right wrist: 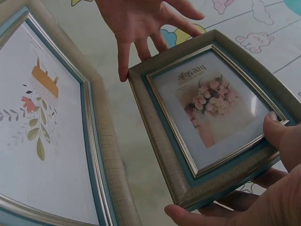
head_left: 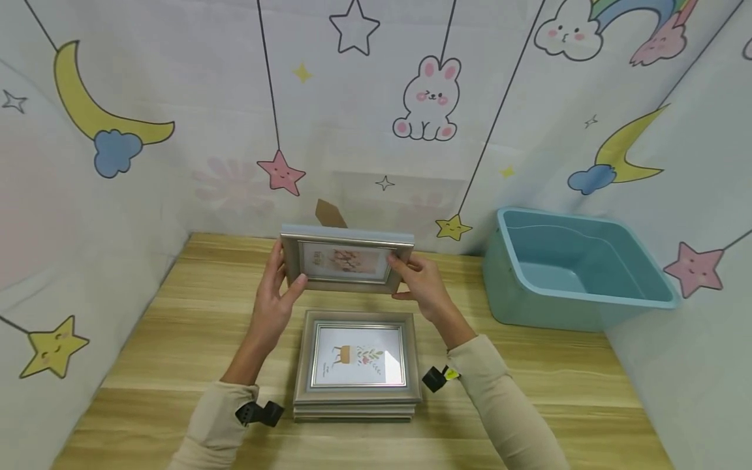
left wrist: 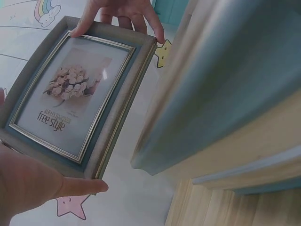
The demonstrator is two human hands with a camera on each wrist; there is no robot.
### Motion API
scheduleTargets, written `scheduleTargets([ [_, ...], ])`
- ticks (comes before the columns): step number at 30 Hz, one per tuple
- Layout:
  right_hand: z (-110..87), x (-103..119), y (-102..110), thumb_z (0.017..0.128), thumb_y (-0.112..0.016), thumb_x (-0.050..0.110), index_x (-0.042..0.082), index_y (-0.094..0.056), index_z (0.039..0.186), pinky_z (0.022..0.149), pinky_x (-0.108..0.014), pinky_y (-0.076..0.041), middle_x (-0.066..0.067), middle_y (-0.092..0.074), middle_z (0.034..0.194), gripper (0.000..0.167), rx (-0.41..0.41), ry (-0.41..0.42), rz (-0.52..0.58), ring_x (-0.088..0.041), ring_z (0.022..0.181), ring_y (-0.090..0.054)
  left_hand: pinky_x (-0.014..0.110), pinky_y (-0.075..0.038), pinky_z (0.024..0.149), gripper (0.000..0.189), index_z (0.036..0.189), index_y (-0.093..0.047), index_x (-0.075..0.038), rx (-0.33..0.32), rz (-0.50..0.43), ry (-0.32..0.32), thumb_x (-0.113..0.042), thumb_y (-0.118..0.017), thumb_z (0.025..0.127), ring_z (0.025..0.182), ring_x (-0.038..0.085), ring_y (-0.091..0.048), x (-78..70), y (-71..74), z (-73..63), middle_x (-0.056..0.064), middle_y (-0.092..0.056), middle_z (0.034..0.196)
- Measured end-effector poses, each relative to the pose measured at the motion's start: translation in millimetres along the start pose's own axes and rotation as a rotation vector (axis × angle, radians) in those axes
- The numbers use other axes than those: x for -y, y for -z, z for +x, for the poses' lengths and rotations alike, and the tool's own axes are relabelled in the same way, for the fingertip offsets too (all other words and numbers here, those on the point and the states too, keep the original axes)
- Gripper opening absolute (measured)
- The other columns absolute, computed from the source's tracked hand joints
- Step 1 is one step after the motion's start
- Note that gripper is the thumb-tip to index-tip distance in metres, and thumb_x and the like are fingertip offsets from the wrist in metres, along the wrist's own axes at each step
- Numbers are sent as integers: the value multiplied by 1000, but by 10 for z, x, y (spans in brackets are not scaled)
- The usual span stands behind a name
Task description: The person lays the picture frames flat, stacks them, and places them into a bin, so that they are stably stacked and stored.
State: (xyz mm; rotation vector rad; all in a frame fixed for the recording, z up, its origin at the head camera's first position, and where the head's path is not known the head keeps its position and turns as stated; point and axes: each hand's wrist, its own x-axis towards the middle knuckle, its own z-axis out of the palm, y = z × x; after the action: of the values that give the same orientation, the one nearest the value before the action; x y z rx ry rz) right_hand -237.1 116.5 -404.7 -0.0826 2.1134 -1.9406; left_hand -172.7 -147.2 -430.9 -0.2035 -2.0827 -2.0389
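A picture frame is raised between the left hand and right hand, tilted, towards the far edge of the table, beyond stacked frames. Beige, banded blue and gold, it shows pale flowers. Both hands grip its sides, right thumb in front, forearms stretched forward.
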Motion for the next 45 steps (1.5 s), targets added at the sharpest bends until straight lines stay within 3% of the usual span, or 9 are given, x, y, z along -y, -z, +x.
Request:
scheduleTargets([
  [9, -52, -62, 38, 100, -62, 25, 1, -62, 132, 84, -57, -58, -24, -63, 130, 40, -16, 25, 28, -34, 114, -66, 70, -28, 113, 87, 162, -7, -29, 79, 30, -18, 2, -56, 98, 149, 37, -20, -3, 20, -8, 17, -22, 161],
  [16, -115, -187, 26, 98, -64, 17, -3, -63, 128, 87, -60, -56, -21, -66, 125, 36, -86, 73, 103, -27, 109, -67, 69, -18, 118, 100, 162, 3, -28, 83, 347, -10, -17, -69, 93, 154, 40, -12, -48, -31, 42, 11, -4, 170],
  [19, -162, -240, 28, 98, -64, 15, -5, -63, 126, 87, -59, -57, -17, -68, 120, 34, -104, 103, 117, -23, 104, -68, 65, -19, 120, 105, 161, 6, -28, 95, 388, -5, -22, -72, 91, 153, 42, -14, -75, -47, 85, 13, -5, 169],
  [23, -240, -283, 38, 97, -65, 12, -6, -64, 123, 86, -56, -58, -10, -70, 111, 32, -96, 141, 107, -18, 99, -68, 65, -20, 119, 111, 161, 8, -25, 127, 298, -46, -11, -74, 88, 152, 41, -17, -114, -36, 166, 16, -11, 168],
  [28, -339, -329, 61, 96, -65, 8, -7, -66, 118, 84, -48, -60, -1, -70, 104, 26, -60, 230, 70, -15, 97, -67, 66, -19, 119, 126, 161, 9, -25, 224, 141, -186, 3, -82, 78, 152, 40, -20, -194, 17, 293, 14, -15, 167],
  [36, -456, -409, 113, 94, -67, 4, -4, -68, 102, 82, -40, -62, 8, -70, 96, 12, -56, 423, 62, -11, 91, -68, 32, -35, 119, 140, 159, 18, -27, 521, -135, -339, -36, -90, 71, 154, 37, -15, -244, 118, 418, 13, 1, 169],
  [40, -476, -458, 156, 92, -70, 17, 4, -74, 106, 83, -30, -61, 10, -74, 105, 20, -30, 565, 30, -9, 97, -69, 35, -31, 121, 143, 156, 25, -22, 669, -170, -381, -46, -87, 71, 156, 25, -13, -270, 120, 438, 11, 11, 169],
  [42, -477, -488, 176, 90, -72, 20, 11, -76, 109, 85, -27, -59, 1, -75, 114, 22, -36, 603, 22, -9, 105, -69, 34, -29, 122, 143, 156, 26, -20, 712, -162, -391, -47, -86, 71, 156, 20, -12, -286, 115, 432, 10, 15, 169],
  [45, -476, -534, 197, 87, -74, 14, 5, -75, 111, 91, -25, -57, -5, -73, 120, 26, -80, 621, 41, -10, 115, -67, 30, -26, 123, 143, 157, 24, -18, 735, -112, -385, -46, -86, 70, 156, 14, -9, -333, 102, 395, 9, 15, 169],
])
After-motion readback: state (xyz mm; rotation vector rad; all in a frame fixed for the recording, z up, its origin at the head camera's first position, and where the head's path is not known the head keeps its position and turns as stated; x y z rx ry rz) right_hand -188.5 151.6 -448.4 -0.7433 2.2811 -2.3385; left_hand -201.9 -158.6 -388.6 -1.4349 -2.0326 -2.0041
